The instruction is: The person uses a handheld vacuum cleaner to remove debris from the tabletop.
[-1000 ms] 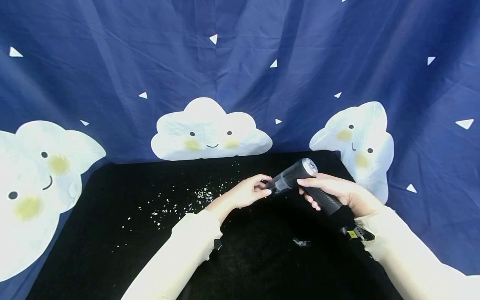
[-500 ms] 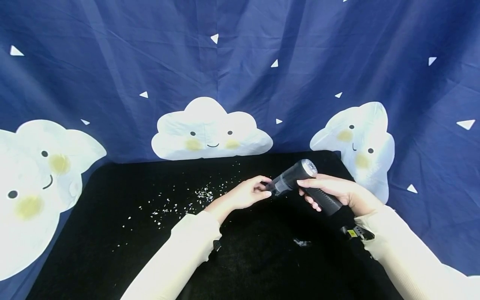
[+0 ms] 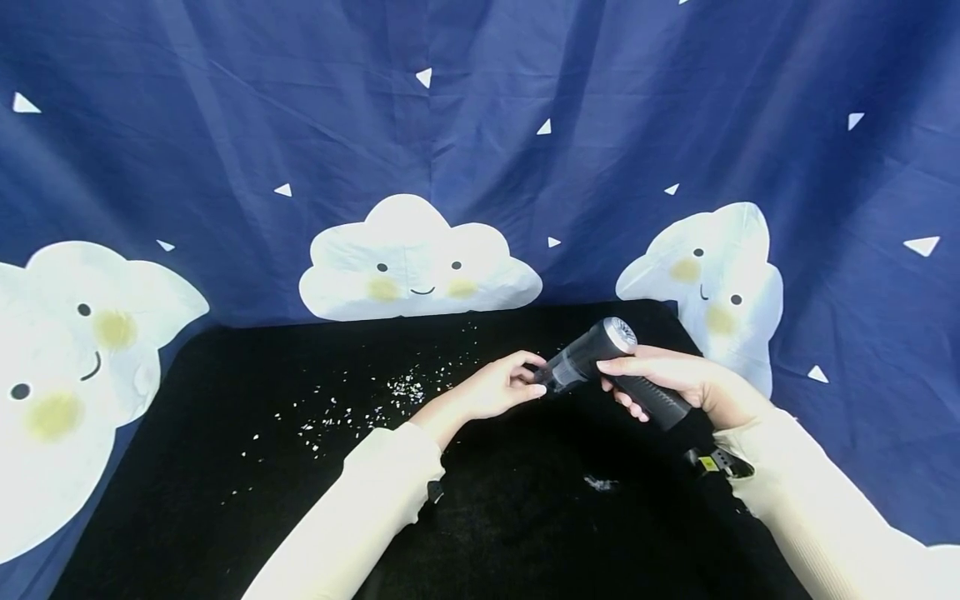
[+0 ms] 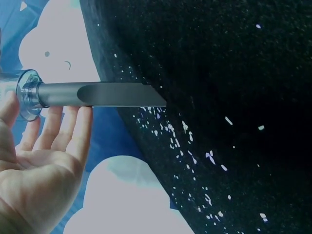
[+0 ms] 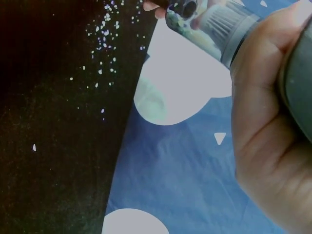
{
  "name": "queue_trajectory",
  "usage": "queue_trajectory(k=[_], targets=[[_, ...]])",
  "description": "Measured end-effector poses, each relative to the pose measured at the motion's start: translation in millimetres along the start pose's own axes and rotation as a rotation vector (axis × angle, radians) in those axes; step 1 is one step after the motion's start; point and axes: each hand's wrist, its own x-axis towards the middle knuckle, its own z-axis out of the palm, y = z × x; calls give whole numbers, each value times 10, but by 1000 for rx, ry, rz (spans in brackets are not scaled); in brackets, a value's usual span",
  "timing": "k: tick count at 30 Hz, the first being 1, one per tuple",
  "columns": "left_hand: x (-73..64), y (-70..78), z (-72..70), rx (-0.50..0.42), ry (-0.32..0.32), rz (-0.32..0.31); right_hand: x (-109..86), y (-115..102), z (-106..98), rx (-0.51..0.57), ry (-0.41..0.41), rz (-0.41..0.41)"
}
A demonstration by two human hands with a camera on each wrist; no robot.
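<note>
A black handheld vacuum cleaner with a silver-rimmed end is held tilted above the dark tabletop, its front pointing down-left in the head view. My right hand grips its ribbed handle. At the front, my left hand has thumb and fingers about the clear dust cup and the base of the flat dark crevice nozzle. Pale bits show inside the cup in the right wrist view. White scraps lie scattered on the table, left of the vacuum and beyond the left forearm.
The black cloth-covered table ends at a blue curtain printed with white clouds. A small whitish wisp lies on the cloth at the near right. Dark straps are partly visible at both sleeves.
Both hands and the vacuum cleaner keep nearly the same pose. The head view has shifted slightly, and the right hand sits a touch farther right.
</note>
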Motion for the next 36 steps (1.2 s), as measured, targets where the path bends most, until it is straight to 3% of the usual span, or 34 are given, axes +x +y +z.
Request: queue_trajectory(k=[13,20,36], targets=[[4,25,19,-14,-18,-12,-59,-29,8,-9,-12,0],[13,29,-10,-32,11,30,-38,-61,26,-39,14,-35],[42,8,-4,-49,64,20,41,-106,47,-69,67,-25]])
